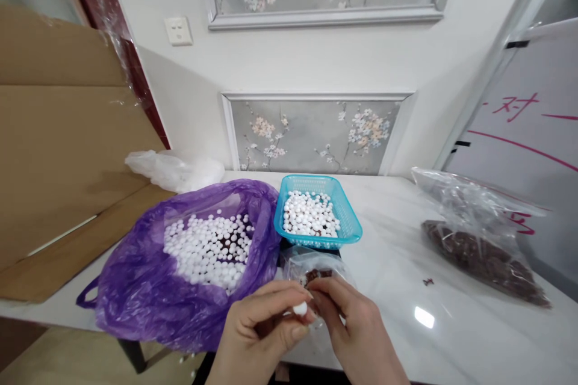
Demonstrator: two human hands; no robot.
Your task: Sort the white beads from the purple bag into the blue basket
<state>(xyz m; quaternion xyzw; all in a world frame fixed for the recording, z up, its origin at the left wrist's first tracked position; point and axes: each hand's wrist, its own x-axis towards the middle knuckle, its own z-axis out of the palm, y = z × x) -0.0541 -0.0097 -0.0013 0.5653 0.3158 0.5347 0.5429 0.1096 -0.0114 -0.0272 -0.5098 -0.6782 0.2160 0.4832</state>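
Note:
My left hand (266, 331) pinches a small white ball (300, 309) between thumb and fingertips at the front middle of the table. Close against it, my right hand (350, 319) has its thumb and fingers pressed together; whatever they hold is hidden. Just behind both hands lies a clear plastic bag (293, 261) with small dark brown pieces (318, 275) in it, partly covered by my fingers. To the left, an open purple plastic bag (149, 289) holds many white balls (203, 246) with some dark pieces among them. A blue basket (350, 225) beyond my hands contains similar white balls (309, 213).
On the right rests a clear bag of dark brown pieces (485, 258), near a few loose brown bits (428, 281) on the white table (388, 289). A large cardboard box (58, 150) stands at left, beside a crumpled translucent bag (176, 169). A whiteboard (537, 150) leans at right.

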